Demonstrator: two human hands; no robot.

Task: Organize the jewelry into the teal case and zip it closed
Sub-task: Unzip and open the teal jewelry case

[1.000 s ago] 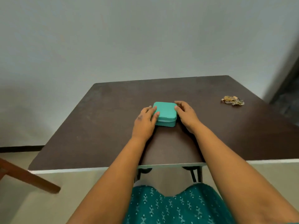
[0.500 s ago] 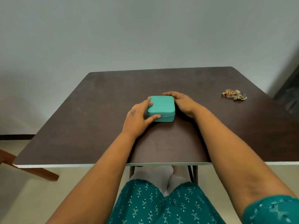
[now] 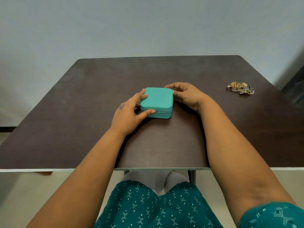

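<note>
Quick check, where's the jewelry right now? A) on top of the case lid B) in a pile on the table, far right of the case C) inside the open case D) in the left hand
B: the jewelry lies in a small pile on the table, well right of the closed teal case, untouched by either hand.

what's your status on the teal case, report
Left hand holds the teal case at its left side, right hand pinches at its far right corner. Case closed. Jewelry piled far right on table, nothing between.
</note>
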